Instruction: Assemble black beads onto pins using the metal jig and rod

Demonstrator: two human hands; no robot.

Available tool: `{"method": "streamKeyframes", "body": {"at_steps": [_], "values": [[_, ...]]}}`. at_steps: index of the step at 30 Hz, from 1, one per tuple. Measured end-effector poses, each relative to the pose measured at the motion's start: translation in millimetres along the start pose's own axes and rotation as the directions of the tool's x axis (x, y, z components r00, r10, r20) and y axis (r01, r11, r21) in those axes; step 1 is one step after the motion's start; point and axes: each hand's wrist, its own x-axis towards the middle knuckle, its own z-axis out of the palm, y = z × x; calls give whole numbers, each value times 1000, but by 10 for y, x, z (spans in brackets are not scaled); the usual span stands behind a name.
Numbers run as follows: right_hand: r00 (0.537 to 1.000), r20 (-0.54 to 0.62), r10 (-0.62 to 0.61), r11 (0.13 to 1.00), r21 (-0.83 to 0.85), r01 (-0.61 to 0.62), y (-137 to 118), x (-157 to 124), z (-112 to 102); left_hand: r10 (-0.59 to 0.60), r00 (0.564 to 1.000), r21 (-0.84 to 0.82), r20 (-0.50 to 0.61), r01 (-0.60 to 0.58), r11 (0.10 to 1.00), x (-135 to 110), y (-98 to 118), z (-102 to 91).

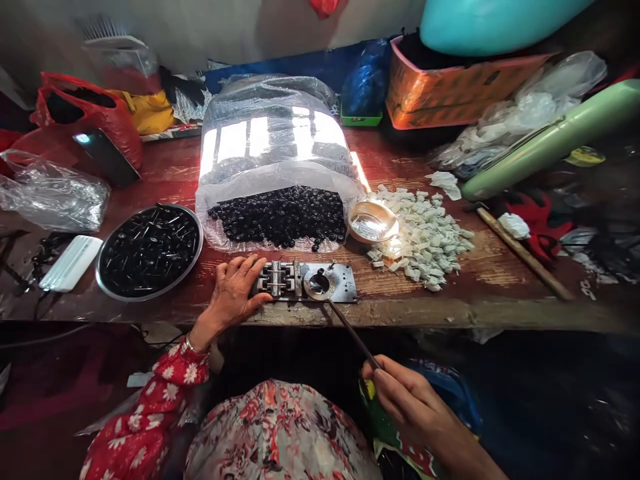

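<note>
The open left hand (233,290) rests on a metal jig (327,281) on the wooden counter (500,267). The right hand (407,400) pinches a thin dark rod (353,333) in a closed grip.

Left hand (233,293) covering near end of metal jig (300,281); right forearm (470,453) running off bottom edge; turquoise object (493,23) running past top edge; black pieces (149,250) too small to identify.

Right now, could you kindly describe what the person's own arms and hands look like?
The left arm wears a red sleeve printed with white flowers, and a thin metallic bracelet sits at the wrist above the bare left grip. The right grip is bare too, and its forearm shows no sleeve, cable or marking within the frame.
</note>
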Motion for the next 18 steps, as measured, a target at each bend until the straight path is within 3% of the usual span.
{"method": "streamKeyframes", "body": {"at_steps": [10, 18], "values": [[997, -71, 0, 999, -37, -3, -25, -48, 324, 14, 1000, 54, -9, -14, 998, 16, 7, 97], [992, -123, 25, 995, 97, -13, -11, -48, 700, 6, 1000, 43, 6, -7, 999, 28, 13, 107]]}}
